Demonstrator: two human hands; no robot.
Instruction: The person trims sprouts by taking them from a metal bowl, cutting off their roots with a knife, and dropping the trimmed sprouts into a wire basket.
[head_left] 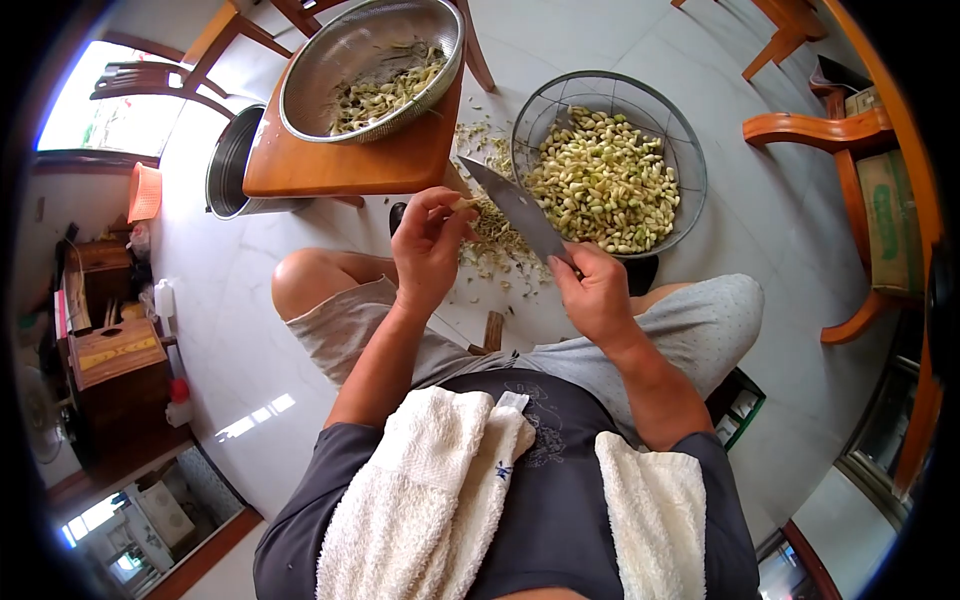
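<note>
My right hand (592, 295) is wrapped round the handle of a knife (518, 214), its wide, dull metal blade pointing up and to the left. My left hand (430, 245) is closed in a pinch on a small pale bulb-like piece (463, 204), partly hidden by the fingers and left of the blade. Beyond the knife, a round wire-mesh basket (697, 205) on the floor holds many pale green and cream bulb-like pieces (605, 180). A metal colander (300, 85) with thin, stringy, yellowish pieces (385, 98) tilts on a wooden chair seat (340, 172).
Trimmings (505, 245) litter the tiled floor between my knees and under the chair. A metal bucket (232, 165) stands left of the seat. At right is a wooden chair (825, 130) near a cardboard box (893, 220). White towels (410, 490) hang over my chest.
</note>
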